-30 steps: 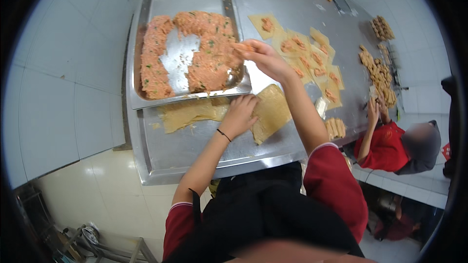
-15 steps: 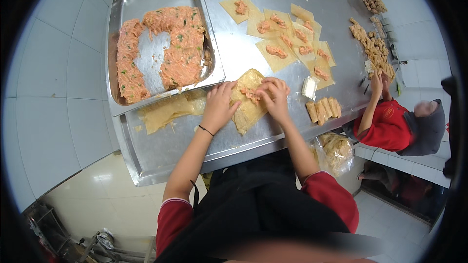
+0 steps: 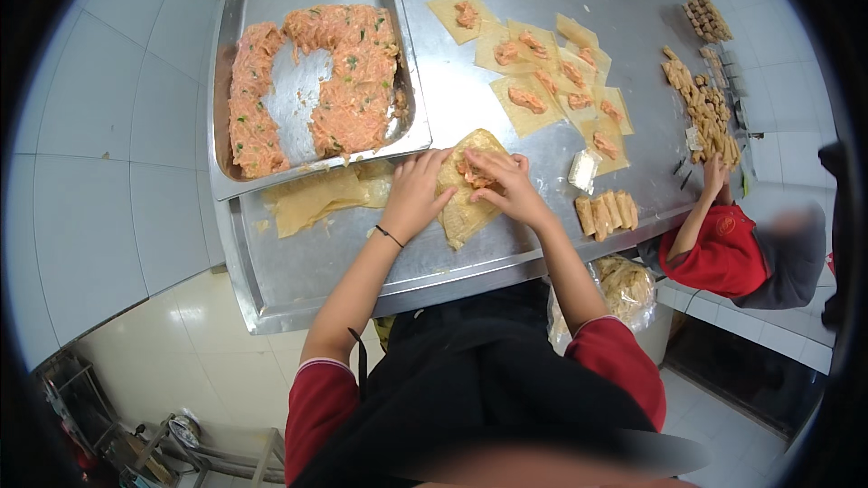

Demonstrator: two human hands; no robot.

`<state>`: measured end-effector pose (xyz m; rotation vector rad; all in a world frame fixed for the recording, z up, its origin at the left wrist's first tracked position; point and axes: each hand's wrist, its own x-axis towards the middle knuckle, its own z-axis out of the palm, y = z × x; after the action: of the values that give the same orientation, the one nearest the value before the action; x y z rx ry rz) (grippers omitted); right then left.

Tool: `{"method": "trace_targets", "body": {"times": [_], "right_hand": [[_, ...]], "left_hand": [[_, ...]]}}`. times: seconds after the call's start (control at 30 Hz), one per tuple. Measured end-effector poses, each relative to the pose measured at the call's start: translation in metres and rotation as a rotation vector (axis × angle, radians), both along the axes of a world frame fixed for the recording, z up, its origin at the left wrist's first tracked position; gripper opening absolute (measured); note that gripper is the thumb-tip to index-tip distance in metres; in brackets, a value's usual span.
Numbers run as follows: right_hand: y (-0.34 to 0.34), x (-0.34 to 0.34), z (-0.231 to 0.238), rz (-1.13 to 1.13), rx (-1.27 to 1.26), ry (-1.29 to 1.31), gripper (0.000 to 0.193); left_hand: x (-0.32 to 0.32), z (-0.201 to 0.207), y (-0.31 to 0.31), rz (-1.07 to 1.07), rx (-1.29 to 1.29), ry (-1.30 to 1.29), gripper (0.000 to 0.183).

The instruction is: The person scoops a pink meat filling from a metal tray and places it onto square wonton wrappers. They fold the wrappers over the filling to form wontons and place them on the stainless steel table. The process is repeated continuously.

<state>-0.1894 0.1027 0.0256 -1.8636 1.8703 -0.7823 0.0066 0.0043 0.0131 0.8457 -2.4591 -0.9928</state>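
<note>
A yellow, wrinkled wrapper sheet point(image 3: 467, 222) lies on the metal table in front of me, with a mound of orange minced filling point(image 3: 472, 175) on it. Flat along the sheet's left edge rests my left hand point(image 3: 417, 193), fingers stretched out and thumb on the sheet. My right hand point(image 3: 514, 188) is curled over the filling, its fingers on one side and thumb on the other, hiding part of it. At the upper left stands a steel tray point(image 3: 418, 117) holding a large mass of the same orange filling point(image 3: 354, 99) with green bits.
More wrapper sheets point(image 3: 316, 201) lie partly under the tray's near edge. Several sheets topped with filling point(image 3: 526, 101) spread beyond my right hand. To the right are a pale block in clear wrap point(image 3: 583, 170) and finished rolls point(image 3: 606, 214). A co-worker in red point(image 3: 719, 239) handles more rolls point(image 3: 710, 117).
My right hand has gone from pinching at the filling with bent fingertips to lying lower over it, covering more. My left hand stays at the sheet's edge. The whole view has shifted slightly.
</note>
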Motion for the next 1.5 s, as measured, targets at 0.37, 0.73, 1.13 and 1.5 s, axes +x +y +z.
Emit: {"method": "trace_targets", "body": {"times": [0.37,0.73,1.13,1.5], "right_hand": [[0.009,0.008,0.012,-0.325,-0.009,0.091,0.018],[0.01,0.02,0.029,-0.265,-0.103,0.325,0.022],[0.015,0.018,0.022,-0.364,-0.172,0.275,0.009],[0.014,0.018,0.021,-0.362,-0.185,0.148,0.004]], "left_hand": [[0.001,0.0,0.001,0.0,-0.021,-0.001,0.06],[0.001,-0.003,0.002,0.015,-0.055,0.039,0.06],[0.001,0.0,0.002,0.012,-0.024,0.017,0.058],[0.001,0.002,0.002,0.007,-0.024,-0.002,0.059]]}}
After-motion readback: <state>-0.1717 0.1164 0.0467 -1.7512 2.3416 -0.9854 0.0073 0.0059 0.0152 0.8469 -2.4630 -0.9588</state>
